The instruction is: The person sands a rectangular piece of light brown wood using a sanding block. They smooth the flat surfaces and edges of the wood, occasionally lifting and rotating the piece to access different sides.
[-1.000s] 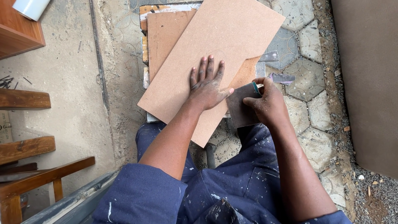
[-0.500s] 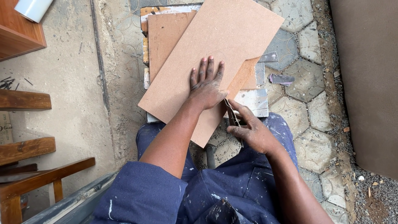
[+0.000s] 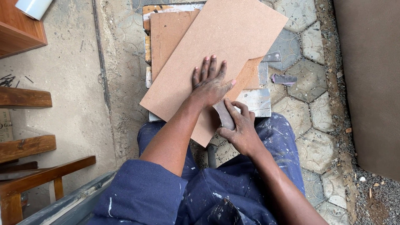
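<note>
1. The board [image 3: 216, 50], a flat light-brown sheet, lies tilted across a low stack straight ahead of the person, just past the knees; its long axis runs from the near left corner up to the far right corner.

2. The left hand [image 3: 208, 83] lies flat on the board's near half, palm down, fingers spread wide and pointing away from the body; it grips nothing and only presses on the sheet.

3. The right hand [image 3: 239, 127] sits nearer the body, just below and to the right of the left hand, at the board's near right edge; its fingers are curled narrowly around a small grey sanding pad [image 3: 223, 113].

4. The pad meets the board's edge just beside the left thumb; that edge slants from the near bottom corner up and to the right, so it lies ahead and to the right of the right hand, which is the nearer hand to it.

5. Under the board lies a second, darker brown sheet [image 3: 168, 37] over grey slabs [image 3: 257, 101]; grey scraps [image 3: 284, 78] rest on the paving stones [image 3: 316, 112] to the right; wooden furniture pieces [image 3: 25, 98] stand well apart on the left.
</note>
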